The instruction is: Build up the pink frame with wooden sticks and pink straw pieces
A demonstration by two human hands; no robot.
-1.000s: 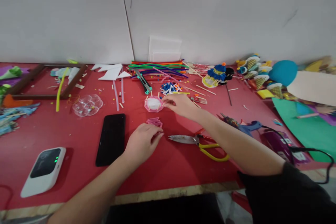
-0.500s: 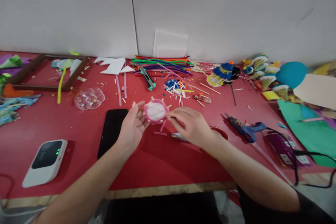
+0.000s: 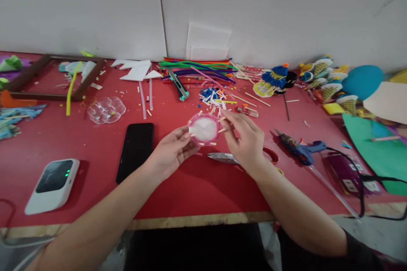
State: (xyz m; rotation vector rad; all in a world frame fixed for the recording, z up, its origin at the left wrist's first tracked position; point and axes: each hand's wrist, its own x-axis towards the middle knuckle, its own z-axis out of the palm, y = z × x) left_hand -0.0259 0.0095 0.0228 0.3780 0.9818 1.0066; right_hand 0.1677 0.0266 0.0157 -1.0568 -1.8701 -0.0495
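Note:
A small round pink craft piece point(image 3: 204, 129) with a white, cottony centre and short pale wooden sticks around its rim is held above the table. My left hand point(image 3: 171, 152) grips its left side between thumb and fingers. My right hand point(image 3: 244, 137) is at its right side, fingertips closed around one of the short wooden sticks point(image 3: 221, 130); the exact contact is partly hidden. Beneath the right hand lie scissors, their blades point(image 3: 222, 157) showing to the left and a red handle point(image 3: 271, 153) to the right.
A black phone point(image 3: 135, 150) and a white device point(image 3: 52, 186) lie left. A glue gun point(image 3: 300, 148) with its cable is at right. Behind are a utility knife point(image 3: 178, 84), colourful pipe cleaners point(image 3: 197, 65), cut bits point(image 3: 213, 96) and a clear palette point(image 3: 106, 110).
Both hands have shifted right and slightly up in view with the pink piece. It has turned, and my right fingers are now higher along its right rim. More of the scissors shows.

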